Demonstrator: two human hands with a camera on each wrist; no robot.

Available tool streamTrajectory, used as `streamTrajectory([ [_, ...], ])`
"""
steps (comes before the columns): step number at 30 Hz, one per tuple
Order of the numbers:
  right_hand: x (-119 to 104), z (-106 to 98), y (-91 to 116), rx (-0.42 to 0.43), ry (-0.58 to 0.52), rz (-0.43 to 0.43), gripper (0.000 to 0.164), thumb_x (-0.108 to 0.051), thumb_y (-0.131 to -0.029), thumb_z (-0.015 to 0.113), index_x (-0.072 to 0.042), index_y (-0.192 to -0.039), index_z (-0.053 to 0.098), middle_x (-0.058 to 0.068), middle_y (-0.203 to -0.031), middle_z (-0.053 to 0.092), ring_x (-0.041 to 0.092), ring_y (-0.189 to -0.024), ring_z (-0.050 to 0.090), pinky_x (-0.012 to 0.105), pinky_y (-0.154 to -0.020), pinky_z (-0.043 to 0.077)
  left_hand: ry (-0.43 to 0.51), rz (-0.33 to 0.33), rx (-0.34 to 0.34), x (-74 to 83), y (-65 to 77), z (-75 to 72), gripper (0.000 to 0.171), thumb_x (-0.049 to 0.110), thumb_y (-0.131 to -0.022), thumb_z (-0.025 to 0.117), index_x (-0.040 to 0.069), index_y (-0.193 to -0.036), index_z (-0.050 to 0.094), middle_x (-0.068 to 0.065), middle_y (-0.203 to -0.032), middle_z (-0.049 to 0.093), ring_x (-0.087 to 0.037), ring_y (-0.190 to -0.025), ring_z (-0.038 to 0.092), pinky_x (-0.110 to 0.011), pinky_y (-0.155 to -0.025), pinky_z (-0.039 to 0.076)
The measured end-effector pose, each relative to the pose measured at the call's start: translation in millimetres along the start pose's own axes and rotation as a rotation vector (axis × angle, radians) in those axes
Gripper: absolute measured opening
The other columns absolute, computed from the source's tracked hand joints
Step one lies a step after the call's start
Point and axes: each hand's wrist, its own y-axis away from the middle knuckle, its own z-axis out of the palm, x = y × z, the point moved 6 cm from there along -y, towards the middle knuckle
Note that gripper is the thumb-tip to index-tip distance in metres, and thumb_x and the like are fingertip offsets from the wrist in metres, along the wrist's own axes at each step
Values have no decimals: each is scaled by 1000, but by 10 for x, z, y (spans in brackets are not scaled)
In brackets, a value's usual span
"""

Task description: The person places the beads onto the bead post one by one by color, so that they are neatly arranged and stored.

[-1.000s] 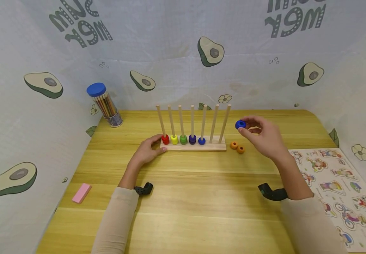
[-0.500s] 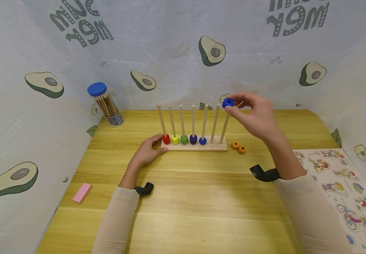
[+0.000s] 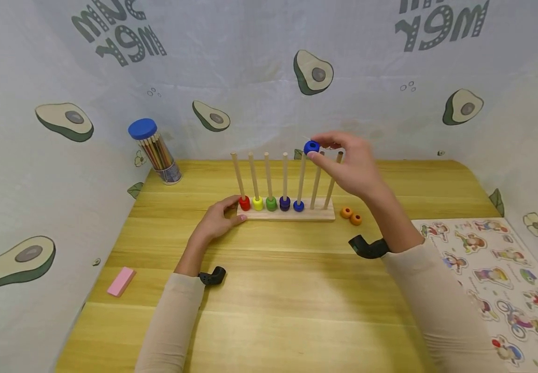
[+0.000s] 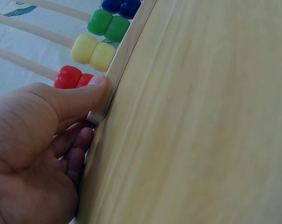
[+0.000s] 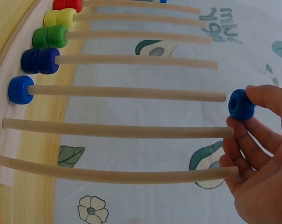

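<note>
My right hand [image 3: 350, 163] pinches a blue bead [image 3: 312, 147] between thumb and fingers. In the right wrist view the held bead [image 5: 242, 104] is right at the tip of the fifth peg, its hole facing the peg. One blue bead [image 3: 299, 206] sits at that peg's foot. The wooden peg stand [image 3: 287, 216] bears red [image 3: 244, 203], yellow [image 3: 257, 203], green [image 3: 271, 203] and dark blue beads [image 3: 285, 203], two of each, while its two rightmost pegs are bare. My left hand [image 3: 218, 219] holds the stand's left end, its thumb [image 4: 87, 95] on the front edge.
Two orange beads [image 3: 351, 216] lie on the table just right of the stand. A blue-lidded jar of pencils [image 3: 155, 153] stands at the back left, and a pink block [image 3: 121, 282] lies nearer. A picture board [image 3: 488, 259] lies at the right.
My right hand has carried the blue bead up and to the left, from beside the stand to the top of the fifth peg. My left hand has stayed on the stand's end.
</note>
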Motion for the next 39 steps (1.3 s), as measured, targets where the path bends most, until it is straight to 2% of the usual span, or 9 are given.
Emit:
streamTrajectory([
  [6,-10,115,-45,-39,15,1,38,-26,-98,73,-9,-131,69,11,-126,68,28,-118,57,49,-105,44,12,5,-4,19,5,-7,69,34,-96,75,17,-156,47,-15,-149,57,-35,-145,47,-54,-124,32],
  [14,2,176,-59,-64,42,-7,38,-25,-96,75,-9,-130,69,9,-125,68,27,-114,56,48,-100,44,8,14,2,17,13,-7,70,33,-96,75,16,-156,47,-16,-149,57,-35,-143,48,-54,-123,33],
  [23,32,138,-44,-81,41,7,42,-30,-98,73,-10,-134,67,9,-134,67,28,-127,56,52,-112,42,-18,30,-2,36,11,-3,70,33,-96,75,13,-157,46,-17,-150,56,-36,-144,47,-53,-123,33],
  [30,43,-18,63,-34,12,14,41,-29,-97,73,-9,-133,67,12,-131,66,29,-122,56,50,-101,43,-7,18,-5,39,6,5,70,34,-96,75,15,-157,46,-16,-150,57,-35,-145,46,-53,-124,32],
  [34,69,-165,150,24,6,1,40,-25,-96,75,-8,-132,68,12,-133,64,29,-121,55,49,-108,41,-12,13,-4,35,13,0,70,34,-96,75,16,-157,45,-16,-151,55,-36,-146,45,-54,-124,31],
  [39,123,-354,303,79,12,15,41,-25,-96,76,-9,-132,68,11,-134,64,28,-121,56,48,-109,41,-8,9,-4,35,21,4,71,34,-96,75,16,-157,45,-16,-152,55,-36,-147,44,-54,-124,30],
])
